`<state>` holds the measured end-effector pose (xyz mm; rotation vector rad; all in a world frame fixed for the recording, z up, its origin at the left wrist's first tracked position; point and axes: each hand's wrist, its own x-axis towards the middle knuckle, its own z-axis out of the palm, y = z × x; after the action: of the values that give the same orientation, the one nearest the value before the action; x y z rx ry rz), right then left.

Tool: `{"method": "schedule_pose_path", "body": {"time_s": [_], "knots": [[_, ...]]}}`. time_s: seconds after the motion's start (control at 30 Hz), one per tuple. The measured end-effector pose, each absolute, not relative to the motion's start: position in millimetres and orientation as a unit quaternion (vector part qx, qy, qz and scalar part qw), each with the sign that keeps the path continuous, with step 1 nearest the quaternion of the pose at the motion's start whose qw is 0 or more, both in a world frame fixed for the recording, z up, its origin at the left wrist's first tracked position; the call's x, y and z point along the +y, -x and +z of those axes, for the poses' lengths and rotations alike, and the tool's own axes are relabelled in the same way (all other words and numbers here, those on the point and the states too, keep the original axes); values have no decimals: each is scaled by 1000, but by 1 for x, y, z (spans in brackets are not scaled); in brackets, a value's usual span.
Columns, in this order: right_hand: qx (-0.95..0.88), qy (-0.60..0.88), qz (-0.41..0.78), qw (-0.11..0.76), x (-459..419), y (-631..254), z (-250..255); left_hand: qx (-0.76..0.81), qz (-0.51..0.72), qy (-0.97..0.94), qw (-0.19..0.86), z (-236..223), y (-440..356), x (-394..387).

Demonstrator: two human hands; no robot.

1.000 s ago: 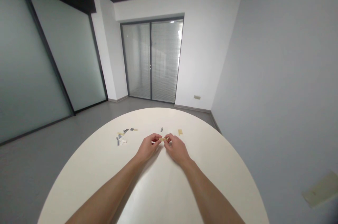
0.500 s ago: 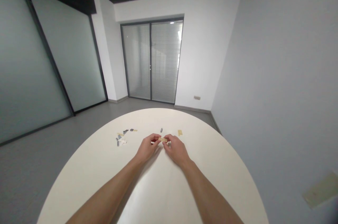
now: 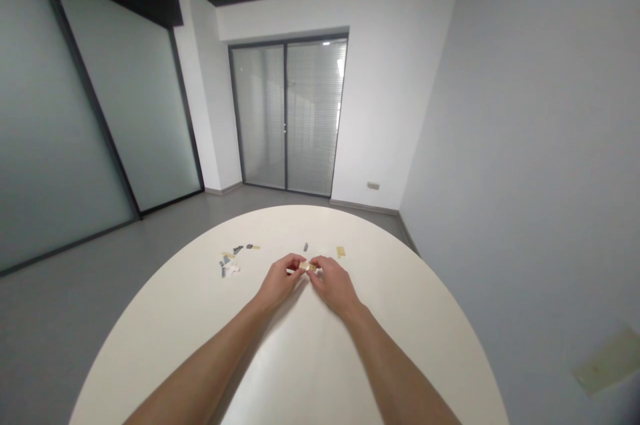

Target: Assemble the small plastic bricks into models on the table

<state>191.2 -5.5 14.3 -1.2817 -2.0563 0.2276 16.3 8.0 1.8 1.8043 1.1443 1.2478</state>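
Both my hands meet over the middle of the round white table (image 3: 400, 338). Between them is a small tan building-block piece (image 3: 307, 267), too small to make out in detail. My left hand (image 3: 281, 279) pinches its left end between thumb and fingers. My right hand (image 3: 332, 285) grips the right end the same way, the fingertips covering part of it. Just beyond the hands lies a small grey piece (image 3: 306, 247). A flat tan piece (image 3: 341, 251) rests on the tabletop past my right hand.
At the left of the table is a loose group of small pieces: white ones (image 3: 231, 269), a dark grey one (image 3: 238, 249) and several tan and grey ones. A dark piece (image 3: 249, 247) touches a thin tan strip nearby. A wall stands to the right of the table.
The tan piece between my fingertips has tilted or turned slightly, and a bright glint shows on it. My hands stay in almost the same place.
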Motion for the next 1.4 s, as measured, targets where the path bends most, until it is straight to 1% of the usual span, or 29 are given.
{"method": "schedule_pose_path", "body": {"time_s": [0.33, 0.77, 1.4], "knots": [[-797, 487, 84, 346, -4, -191, 13, 435, 467, -696, 330, 10, -18, 2], [-800, 478, 71, 355, -5, -190, 15, 455, 504, -672, 294, 4, -18, 8], [-809, 454, -1, 373, -1, -189, 14, 468, 484, -685, 280, 9, -17, 4]]}}
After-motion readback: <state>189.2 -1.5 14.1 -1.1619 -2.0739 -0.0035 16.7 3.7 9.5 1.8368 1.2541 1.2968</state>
